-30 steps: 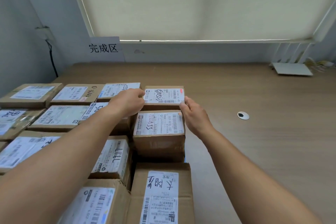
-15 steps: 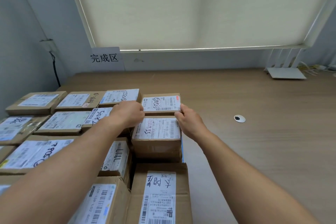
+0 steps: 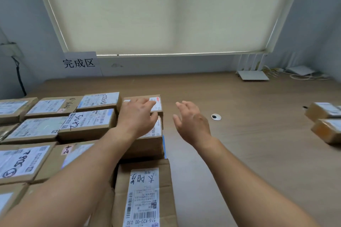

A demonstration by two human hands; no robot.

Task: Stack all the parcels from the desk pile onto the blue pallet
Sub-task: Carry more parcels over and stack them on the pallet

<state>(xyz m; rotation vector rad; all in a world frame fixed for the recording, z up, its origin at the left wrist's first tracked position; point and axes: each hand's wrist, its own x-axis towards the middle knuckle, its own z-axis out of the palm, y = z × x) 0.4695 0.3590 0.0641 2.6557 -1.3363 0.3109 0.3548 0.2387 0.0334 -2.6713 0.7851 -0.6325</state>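
1. Left grip (image 3: 137,116): fingers straight and spread, palm down over the end parcel (image 3: 159,105) in the back row of the stack (image 3: 88,121). It has hold of nothing. Whether the fingers touch the label cannot be told.
2. Right grip (image 3: 191,121): fingers loosely apart and relaxed, empty, above the bare worktop (image 3: 239,153) just right of the stack.
3. Stack: labelled cardboard parcels lie close-packed in rows over the left side of the worktop, several with handwritten marks on the labels.
4. Pallet (image 3: 164,146): only a thin blue strip shows, under the stack's right side, near the left forearm.
5. Pile (image 3: 325,114): two parcels lie at the worktop's right edge, one just in front of the other, well apart from the stack and partly cut off by the frame.
6. Grommet (image 3: 215,116): set in the worktop between the right grip and the pile.
7. Sign (image 3: 79,62): on the wall at the worktop's back left corner.
8. Router (image 3: 252,74): at the back edge, toward the right corner, cables beside it.
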